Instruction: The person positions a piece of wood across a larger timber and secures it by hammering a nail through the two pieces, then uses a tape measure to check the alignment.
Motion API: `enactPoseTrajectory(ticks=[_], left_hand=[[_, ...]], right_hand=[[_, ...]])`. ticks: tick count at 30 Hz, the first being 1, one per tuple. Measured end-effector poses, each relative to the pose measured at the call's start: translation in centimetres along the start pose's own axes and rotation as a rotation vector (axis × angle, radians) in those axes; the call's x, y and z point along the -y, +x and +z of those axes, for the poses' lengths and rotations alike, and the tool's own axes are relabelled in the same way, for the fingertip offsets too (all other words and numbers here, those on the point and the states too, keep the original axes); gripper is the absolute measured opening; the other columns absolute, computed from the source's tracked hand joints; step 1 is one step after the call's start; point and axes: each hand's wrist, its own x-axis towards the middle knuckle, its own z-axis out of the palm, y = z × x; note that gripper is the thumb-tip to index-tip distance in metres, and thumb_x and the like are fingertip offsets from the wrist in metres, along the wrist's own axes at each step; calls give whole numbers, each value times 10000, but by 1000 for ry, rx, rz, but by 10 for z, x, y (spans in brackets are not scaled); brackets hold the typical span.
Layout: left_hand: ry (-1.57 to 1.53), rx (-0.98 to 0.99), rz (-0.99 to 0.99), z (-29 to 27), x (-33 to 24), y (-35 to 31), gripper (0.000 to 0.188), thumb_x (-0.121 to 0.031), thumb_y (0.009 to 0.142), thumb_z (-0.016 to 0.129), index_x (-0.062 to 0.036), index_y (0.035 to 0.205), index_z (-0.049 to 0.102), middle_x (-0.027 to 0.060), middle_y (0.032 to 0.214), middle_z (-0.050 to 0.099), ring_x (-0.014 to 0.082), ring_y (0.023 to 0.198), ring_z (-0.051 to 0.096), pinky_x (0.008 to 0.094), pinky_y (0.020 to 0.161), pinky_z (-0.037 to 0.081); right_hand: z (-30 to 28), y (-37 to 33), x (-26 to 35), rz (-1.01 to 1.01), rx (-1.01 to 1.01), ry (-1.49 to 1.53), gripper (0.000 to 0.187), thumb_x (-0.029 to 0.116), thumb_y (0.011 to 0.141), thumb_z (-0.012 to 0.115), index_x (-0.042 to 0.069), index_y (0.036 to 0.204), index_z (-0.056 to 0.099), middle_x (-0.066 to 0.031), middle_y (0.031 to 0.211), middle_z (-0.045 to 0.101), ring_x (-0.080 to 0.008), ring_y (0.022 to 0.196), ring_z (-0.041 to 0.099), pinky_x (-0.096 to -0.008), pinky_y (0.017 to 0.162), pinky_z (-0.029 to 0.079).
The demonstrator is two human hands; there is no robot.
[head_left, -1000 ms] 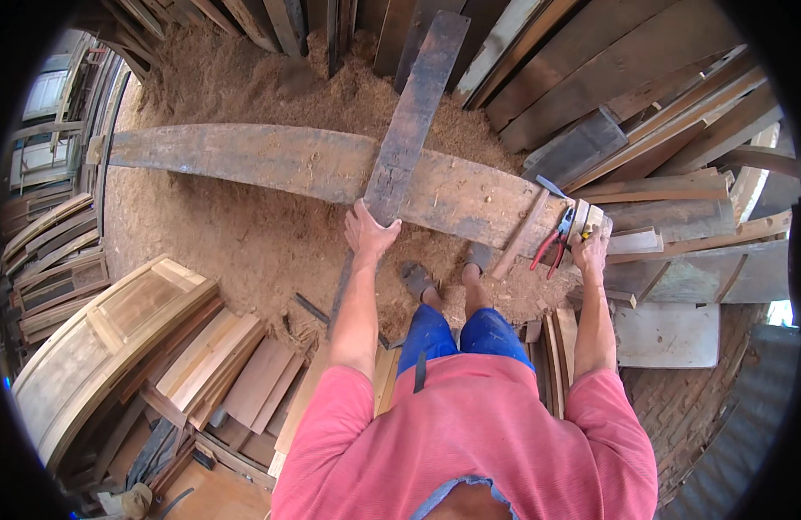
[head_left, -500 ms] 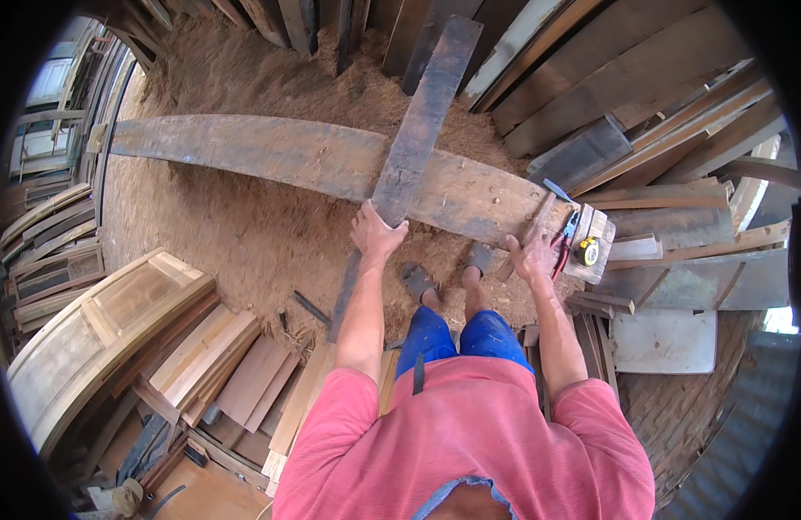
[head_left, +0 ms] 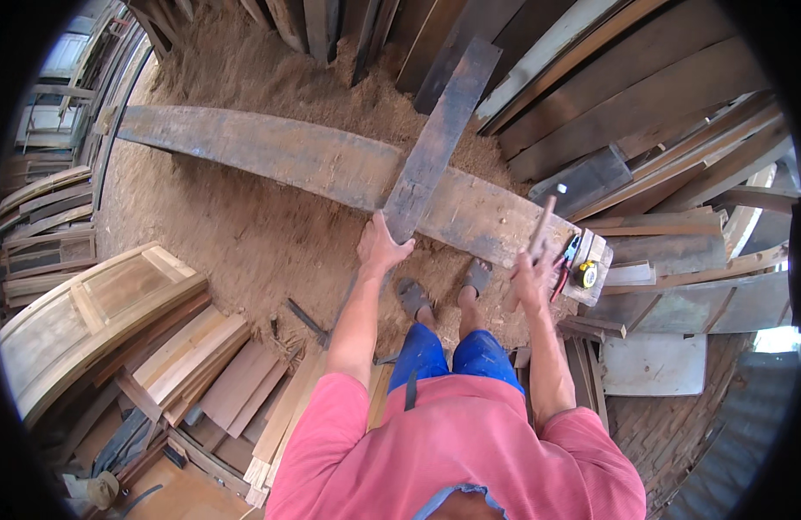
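A dark, worn board (head_left: 444, 139) lies crosswise over a long dusty bench plank (head_left: 288, 152). At the board's near end, my left hand (head_left: 383, 249) grips it, thumb along the edge. My right hand (head_left: 532, 282) is closed round the wooden handle of a hammer (head_left: 544, 227), held above the plank's right end. The hammer's head looks small and slightly blurred at the top of the handle. Beside that hand, red-handled pliers (head_left: 560, 279) and a yellow tape measure (head_left: 584, 274) rest on the plank's end.
Dark boards (head_left: 626, 95) lean in stacks at the far right. A panelled wooden door (head_left: 97, 303) and cut planks (head_left: 188, 355) lie at the near left. Sawdust covers the floor (head_left: 236, 234) round my sandalled feet. A pale flat panel (head_left: 652, 364) is at the right.
My right hand has lifted the hammer off the plank and tilted it upright. My left hand still grips the board, and the whole view has shifted slightly.
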Motion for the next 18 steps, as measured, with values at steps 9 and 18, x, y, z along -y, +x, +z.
enactPoseTrajectory(ticks=[9,18], left_hand=[[10,-7,0,5,4,-1,1111,-430,710,863,-62,1543,228,267,1356,537,439,1272,539,539,1044,461],[-52,1,10,4,7,-4,1144,-441,715,851,-55,1575,203,275,1366,520,444,1279,526,527,1050,455]], right_hand=[[43,-36,-18,-96,321,-460,380,317,981,616,-49,1051,543,-300,886,613,-478,863,619,-546,786,469],[63,-49,1,-137,321,-457,365,316,999,600,-40,1049,541,-316,869,623,-520,849,611,-539,747,474]])
